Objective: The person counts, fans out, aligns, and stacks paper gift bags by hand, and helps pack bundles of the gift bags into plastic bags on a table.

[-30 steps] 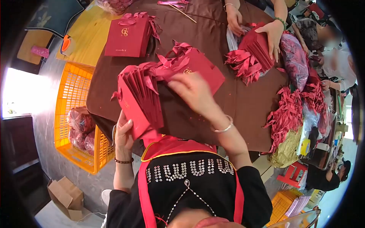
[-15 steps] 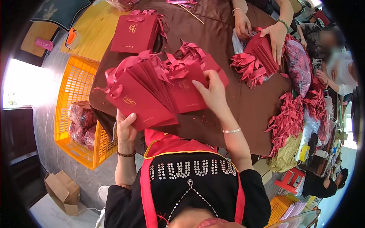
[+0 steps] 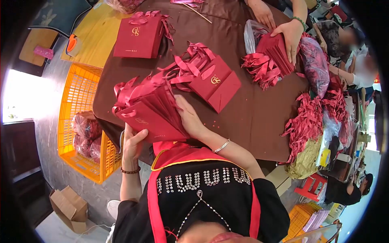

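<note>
A stack of red paper gift bags (image 3: 156,117) with ribbon handles is held between my two hands, near the table's front edge. My left hand (image 3: 135,141) grips its lower left corner, thumb on the front face. My right hand (image 3: 189,119) presses along the stack's right side, its fingers partly hidden behind the bags. Just beyond, another pile of red gift bags (image 3: 219,87) lies on the brown tablecloth, gold lettering facing up and ribbons to the upper left. Farther back at the left is one more group of red gift bags (image 3: 135,38).
Across the table, another person's hands (image 3: 289,36) hold a bundle of red bags (image 3: 277,52). Wrapped bags (image 3: 315,67) and loose ribbon heaps (image 3: 304,121) line the right side. A yellow crate (image 3: 79,162) stands on the floor at left, beside a wooden table (image 3: 91,36).
The fanned-out bags have come together into a tighter stack, lower down. My right hand has moved down and left to the stack's side. The pile behind is now uncovered.
</note>
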A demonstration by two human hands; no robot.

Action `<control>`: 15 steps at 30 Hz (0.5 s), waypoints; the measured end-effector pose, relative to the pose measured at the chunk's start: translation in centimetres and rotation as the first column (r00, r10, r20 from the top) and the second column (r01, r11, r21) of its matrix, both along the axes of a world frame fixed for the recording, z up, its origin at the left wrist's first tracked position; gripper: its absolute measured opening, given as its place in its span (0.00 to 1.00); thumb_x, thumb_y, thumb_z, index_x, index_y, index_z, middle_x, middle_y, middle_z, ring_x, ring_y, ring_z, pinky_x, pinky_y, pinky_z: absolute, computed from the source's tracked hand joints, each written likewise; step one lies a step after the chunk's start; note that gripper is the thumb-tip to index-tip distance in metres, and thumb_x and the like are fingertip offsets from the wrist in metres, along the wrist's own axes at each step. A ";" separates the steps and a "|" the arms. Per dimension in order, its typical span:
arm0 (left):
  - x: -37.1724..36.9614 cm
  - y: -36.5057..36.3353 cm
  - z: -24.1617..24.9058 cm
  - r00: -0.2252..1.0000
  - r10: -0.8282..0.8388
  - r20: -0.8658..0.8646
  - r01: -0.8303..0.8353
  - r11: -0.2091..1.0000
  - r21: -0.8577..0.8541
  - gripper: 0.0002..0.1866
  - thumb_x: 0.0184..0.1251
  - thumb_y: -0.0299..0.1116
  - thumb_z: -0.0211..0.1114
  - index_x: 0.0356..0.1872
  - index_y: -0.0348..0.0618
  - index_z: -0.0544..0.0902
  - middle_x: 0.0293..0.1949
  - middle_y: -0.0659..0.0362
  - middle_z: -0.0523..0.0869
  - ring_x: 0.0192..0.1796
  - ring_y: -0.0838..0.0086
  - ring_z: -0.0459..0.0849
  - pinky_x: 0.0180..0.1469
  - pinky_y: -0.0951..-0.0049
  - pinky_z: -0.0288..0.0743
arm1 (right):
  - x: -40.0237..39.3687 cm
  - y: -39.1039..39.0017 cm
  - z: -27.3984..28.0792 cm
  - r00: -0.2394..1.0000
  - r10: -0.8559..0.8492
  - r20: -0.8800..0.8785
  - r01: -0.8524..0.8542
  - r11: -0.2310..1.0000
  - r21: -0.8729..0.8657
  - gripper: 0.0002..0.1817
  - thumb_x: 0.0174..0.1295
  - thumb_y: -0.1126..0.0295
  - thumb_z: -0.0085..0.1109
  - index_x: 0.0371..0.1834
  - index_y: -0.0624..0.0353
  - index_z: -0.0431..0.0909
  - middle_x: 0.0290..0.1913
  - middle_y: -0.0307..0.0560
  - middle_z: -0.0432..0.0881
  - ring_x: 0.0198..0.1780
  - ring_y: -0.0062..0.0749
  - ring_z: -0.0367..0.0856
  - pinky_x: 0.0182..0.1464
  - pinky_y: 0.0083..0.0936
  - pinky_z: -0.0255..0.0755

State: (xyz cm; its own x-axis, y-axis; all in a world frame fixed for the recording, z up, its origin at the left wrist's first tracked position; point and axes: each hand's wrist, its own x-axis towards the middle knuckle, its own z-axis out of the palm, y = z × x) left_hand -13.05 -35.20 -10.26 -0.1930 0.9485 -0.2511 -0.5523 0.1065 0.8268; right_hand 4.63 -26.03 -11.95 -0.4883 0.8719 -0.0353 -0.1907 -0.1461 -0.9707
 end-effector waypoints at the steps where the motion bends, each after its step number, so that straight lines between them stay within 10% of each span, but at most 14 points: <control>1: 0.0 -0.1 -0.2 1.000 -0.007 0.002 0.007 1.000 0.004 0.34 0.50 0.18 0.65 0.61 0.38 0.63 0.53 0.55 0.75 0.56 0.68 0.74 0.60 0.67 0.67 | 0.2 -0.1 0.1 1.000 -0.007 0.002 0.007 1.000 0.004 0.20 0.72 0.64 0.32 0.60 0.65 0.63 0.56 0.44 0.70 0.59 0.24 0.66 0.63 0.22 0.57; 4: -0.9 -0.1 -0.8 1.000 -0.017 0.008 0.016 0.999 0.037 0.34 0.48 0.18 0.65 0.60 0.36 0.64 0.52 0.54 0.76 0.54 0.67 0.75 0.59 0.67 0.68 | 1.8 0.0 0.8 0.948 -0.075 0.309 -0.013 0.962 0.274 0.18 0.68 0.60 0.40 0.49 0.64 0.70 0.45 0.54 0.76 0.49 0.45 0.73 0.55 0.32 0.63; 7: -2.7 0.1 0.4 0.989 0.002 -0.149 -0.001 1.000 0.004 0.33 0.43 0.17 0.65 0.56 0.33 0.67 0.48 0.53 0.78 0.50 0.67 0.78 0.55 0.68 0.72 | 5.7 2.7 2.0 0.581 -0.671 0.461 -0.155 0.464 0.872 0.31 0.46 0.54 0.66 0.54 0.52 0.72 0.58 0.50 0.69 0.61 0.48 0.62 0.59 0.49 0.56; 10: -4.1 0.2 0.3 0.958 0.073 -0.277 -0.081 0.997 -0.017 0.32 0.42 0.16 0.65 0.55 0.35 0.68 0.48 0.53 0.79 0.50 0.68 0.78 0.55 0.69 0.71 | 8.2 4.8 0.4 0.219 -0.542 0.811 -0.269 0.766 0.584 0.57 0.31 0.46 0.73 0.69 0.42 0.53 0.72 0.56 0.43 0.71 0.64 0.37 0.59 0.74 0.42; 15: -4.3 0.1 -0.7 0.965 0.139 -0.222 -0.143 0.990 -0.002 0.33 0.43 0.17 0.66 0.56 0.36 0.68 0.49 0.54 0.78 0.51 0.68 0.78 0.56 0.68 0.71 | 10.3 6.1 1.5 0.253 -0.343 0.904 -0.335 0.846 0.415 0.56 0.35 0.49 0.73 0.70 0.49 0.52 0.71 0.58 0.47 0.72 0.58 0.42 0.66 0.57 0.46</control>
